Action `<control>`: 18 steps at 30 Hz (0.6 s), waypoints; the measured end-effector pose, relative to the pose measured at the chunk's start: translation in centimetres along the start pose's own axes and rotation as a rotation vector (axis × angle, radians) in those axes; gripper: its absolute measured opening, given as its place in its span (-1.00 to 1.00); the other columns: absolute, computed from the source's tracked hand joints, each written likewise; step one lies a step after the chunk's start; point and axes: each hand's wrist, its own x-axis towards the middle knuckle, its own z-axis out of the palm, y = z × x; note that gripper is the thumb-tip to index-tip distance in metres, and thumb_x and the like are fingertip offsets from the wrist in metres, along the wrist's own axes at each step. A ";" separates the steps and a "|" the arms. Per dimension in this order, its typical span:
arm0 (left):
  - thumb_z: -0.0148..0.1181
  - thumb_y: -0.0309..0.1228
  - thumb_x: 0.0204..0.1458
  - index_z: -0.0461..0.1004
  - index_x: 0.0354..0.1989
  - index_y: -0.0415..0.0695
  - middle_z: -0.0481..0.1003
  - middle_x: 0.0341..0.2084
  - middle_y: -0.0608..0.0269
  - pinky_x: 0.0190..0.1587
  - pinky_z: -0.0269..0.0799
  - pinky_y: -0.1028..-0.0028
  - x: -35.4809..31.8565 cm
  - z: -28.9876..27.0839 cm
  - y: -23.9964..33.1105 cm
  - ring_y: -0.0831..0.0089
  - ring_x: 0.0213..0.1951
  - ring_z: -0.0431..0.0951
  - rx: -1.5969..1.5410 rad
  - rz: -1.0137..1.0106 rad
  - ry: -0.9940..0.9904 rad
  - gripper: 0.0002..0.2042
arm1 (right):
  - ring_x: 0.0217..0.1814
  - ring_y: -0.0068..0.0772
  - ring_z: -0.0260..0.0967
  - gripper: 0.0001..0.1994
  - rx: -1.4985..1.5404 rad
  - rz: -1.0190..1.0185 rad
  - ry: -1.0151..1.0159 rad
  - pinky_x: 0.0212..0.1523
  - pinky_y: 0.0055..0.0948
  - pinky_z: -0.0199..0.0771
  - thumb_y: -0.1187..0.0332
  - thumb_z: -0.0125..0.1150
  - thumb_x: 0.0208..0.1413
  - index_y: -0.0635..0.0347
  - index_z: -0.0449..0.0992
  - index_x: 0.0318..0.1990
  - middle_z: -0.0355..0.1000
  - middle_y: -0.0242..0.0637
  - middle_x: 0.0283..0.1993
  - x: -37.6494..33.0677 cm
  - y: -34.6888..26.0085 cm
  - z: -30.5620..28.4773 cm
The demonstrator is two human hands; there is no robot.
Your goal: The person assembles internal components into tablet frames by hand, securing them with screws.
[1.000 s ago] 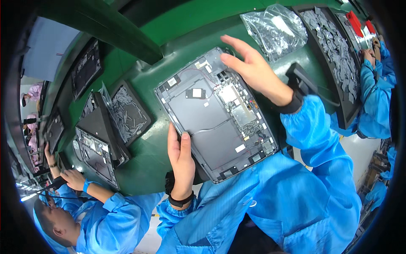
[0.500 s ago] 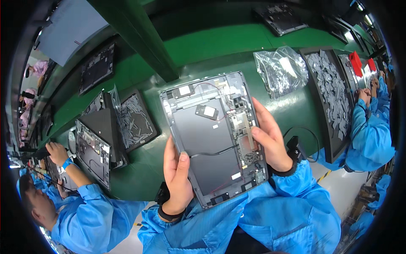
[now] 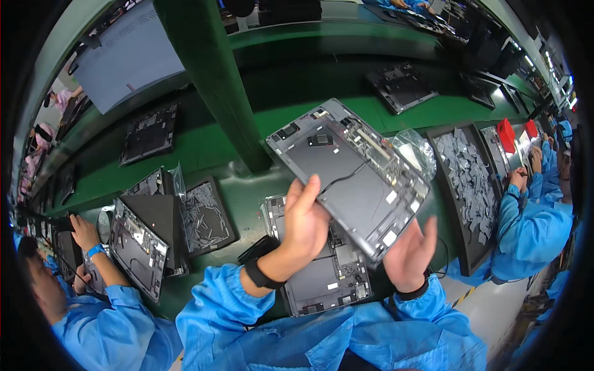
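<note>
My left hand [image 3: 303,226] grips an opened grey tablet housing [image 3: 359,201] by its left edge, thumb on top. The housing is held tilted above the bench, with a circuit board along one side and a black cable across its inside. Close to its lower right corner is my right hand [image 3: 408,256], open with fingers apart; whether it touches the corner I cannot tell. Below, a second opened tablet housing [image 3: 312,287] lies on the bench in front of me, partly hidden by my left arm and the held one.
Left of me stand a tray of grey strips [image 3: 207,216] and leaning housings [image 3: 142,247], beside a co-worker. To the right are a clear plastic bag [image 3: 416,150] and a tray of grey pieces [image 3: 467,185]. A green post [image 3: 213,80] rises ahead. Another housing [image 3: 401,86] lies on the far shelf.
My right hand has come off the housing's right side and opened. The held housing is now farther from me, turned and tilted. A second housing shows on the bench beneath. My view has shifted upward.
</note>
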 end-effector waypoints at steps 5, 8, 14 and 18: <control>0.01 -0.33 0.26 0.32 0.12 -0.20 0.42 0.06 0.16 0.26 0.20 0.20 3.6 -1.4 -0.3 0.28 0.13 0.38 0.029 0.038 -0.084 -0.68 | 0.08 -0.31 0.41 -0.64 -0.277 -0.015 0.189 0.08 -0.28 0.45 0.41 -0.10 0.18 0.23 0.30 0.14 0.42 -0.25 0.04 7.5 0.8 -1.3; 0.02 -0.35 0.25 0.30 0.12 -0.26 0.41 0.08 0.05 0.21 0.28 0.23 2.1 -2.2 2.0 0.25 0.13 0.39 0.157 0.024 -0.069 -0.66 | 0.00 -0.31 0.45 -0.67 -0.352 0.110 0.111 0.05 -0.27 0.48 0.38 -0.07 0.16 0.24 0.36 0.07 0.46 -0.23 -0.01 14.9 -0.4 -3.4; 0.01 -0.43 0.23 0.34 0.06 -0.30 0.52 -0.12 -0.01 -0.02 0.47 0.34 -3.1 -6.8 5.6 0.27 -0.15 0.57 0.396 0.098 -0.020 -0.72 | -0.12 -0.31 0.46 -0.70 -0.421 0.323 -0.050 -0.03 -0.25 0.51 0.41 -0.08 0.17 0.21 0.36 0.05 0.48 -0.24 -0.09 26.9 1.3 -5.6; 0.02 -0.46 0.21 0.37 -0.02 -0.29 0.54 -0.20 0.01 -0.06 0.48 0.36 -5.1 -9.8 5.1 0.30 -0.22 0.58 0.418 0.288 0.134 -0.78 | -0.24 -0.35 0.46 -0.76 -0.737 0.145 0.033 -0.17 -0.41 0.45 0.44 -0.04 0.15 0.27 0.47 -0.08 0.51 -0.25 -0.21 33.2 6.1 -4.7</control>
